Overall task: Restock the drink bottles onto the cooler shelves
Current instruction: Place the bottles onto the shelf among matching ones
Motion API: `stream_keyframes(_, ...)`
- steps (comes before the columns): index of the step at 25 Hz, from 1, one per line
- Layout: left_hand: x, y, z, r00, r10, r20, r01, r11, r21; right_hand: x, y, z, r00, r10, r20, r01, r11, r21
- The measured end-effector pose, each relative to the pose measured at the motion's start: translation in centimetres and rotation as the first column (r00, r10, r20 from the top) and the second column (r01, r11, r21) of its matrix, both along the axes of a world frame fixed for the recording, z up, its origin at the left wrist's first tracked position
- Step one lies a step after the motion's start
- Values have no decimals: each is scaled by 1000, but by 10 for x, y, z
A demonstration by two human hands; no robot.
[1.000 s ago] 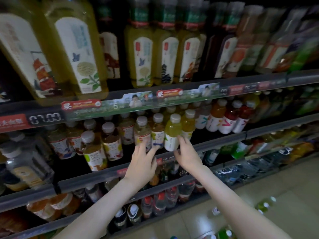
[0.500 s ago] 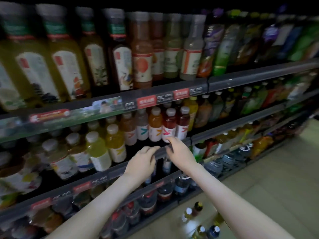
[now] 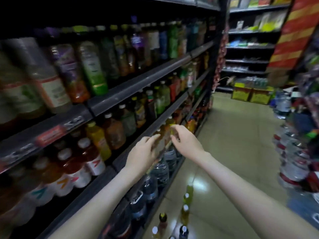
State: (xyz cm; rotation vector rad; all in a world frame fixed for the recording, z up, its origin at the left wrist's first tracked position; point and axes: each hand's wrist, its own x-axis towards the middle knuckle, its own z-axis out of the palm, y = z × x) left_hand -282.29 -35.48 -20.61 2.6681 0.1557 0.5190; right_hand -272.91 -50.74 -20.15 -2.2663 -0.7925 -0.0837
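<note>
Dark shelves (image 3: 138, 87) full of drink bottles run along my left. Both hands hover in front of the lower shelf rail (image 3: 138, 152) and neither holds anything. My left hand (image 3: 143, 152) reaches forward with relaxed fingers toward amber bottles (image 3: 164, 135) behind the rail. My right hand (image 3: 186, 144) is just to its right, fingers loosely curled downward. Red drinks with white labels (image 3: 89, 161) and a yellow bottle (image 3: 98, 138) stand further left on that shelf. Several loose bottles (image 3: 185, 209) stand on the floor below my arms. The view is blurred.
Large water bottles (image 3: 160, 169) fill the bottom shelf. The tiled aisle floor (image 3: 233, 144) stretches ahead. Stacked packs of bottled water (image 3: 291, 161) line the right side. Yellow cartons (image 3: 250, 95) and a red-and-yellow striped pillar (image 3: 293, 31) stand at the far end.
My view has swung right along the shelves to show the aisle. Both hands have come off the shelf rail and moved right with it, still holding nothing.
</note>
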Motion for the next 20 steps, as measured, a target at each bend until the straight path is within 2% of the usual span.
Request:
stream_keyframes(6, 172, -108, 8, 994, -60, 87, 61, 998, -14, 158, -114, -1, 992, -68, 103, 69, 998, -6)
stream_keyframes(12, 335, -206, 20, 998, -15, 55, 17, 999, -41, 323, -208, 20, 987, -37, 155, 39, 999, -11)
stream_keyframes(20, 559, -211, 0, 997, 65, 29, -66, 997, 31, 562, -239, 8, 995, 22, 99, -26, 999, 36)
